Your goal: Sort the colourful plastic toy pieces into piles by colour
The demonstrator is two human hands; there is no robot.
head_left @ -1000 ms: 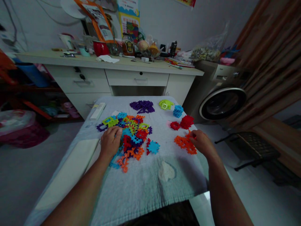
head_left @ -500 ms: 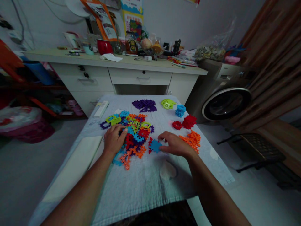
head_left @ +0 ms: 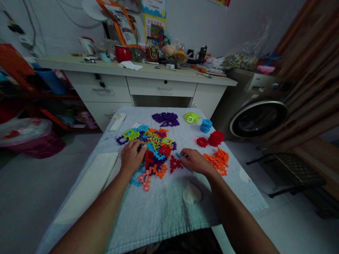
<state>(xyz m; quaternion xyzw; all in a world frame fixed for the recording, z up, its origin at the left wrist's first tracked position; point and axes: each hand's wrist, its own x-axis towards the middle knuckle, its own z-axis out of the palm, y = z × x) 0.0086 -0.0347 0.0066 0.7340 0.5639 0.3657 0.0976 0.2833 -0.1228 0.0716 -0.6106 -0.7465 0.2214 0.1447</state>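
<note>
My right hand (head_left: 195,161) pinches a small blue plastic building piece (head_left: 179,155) between thumb and fingertips, tilted so mostly its edge shows. Just below it on the cloth lies a red triangular building piece (head_left: 174,164). My left hand (head_left: 132,157) rests against the left side of a mixed pile of building pieces (head_left: 156,146), fingers loosely bent and thumb apart; its fingertips are partly hidden among the pieces. To the right of my right hand is a heap of orange pieces (head_left: 219,161). Red pieces (head_left: 216,138) lie behind that heap.
Purple pieces (head_left: 166,119), a green built shape (head_left: 191,117) and a blue cluster (head_left: 206,126) lie at the far side of the cloth-covered table (head_left: 159,211). A white box (head_left: 118,122) lies at the far left. Beyond stand a cluttered counter (head_left: 148,71) and a washing machine (head_left: 246,102).
My right hand has closed on the blue piece and lifted it off the red triangular piece, which now shows whole. The left hand stays at the pile. The view has shifted slightly.
</note>
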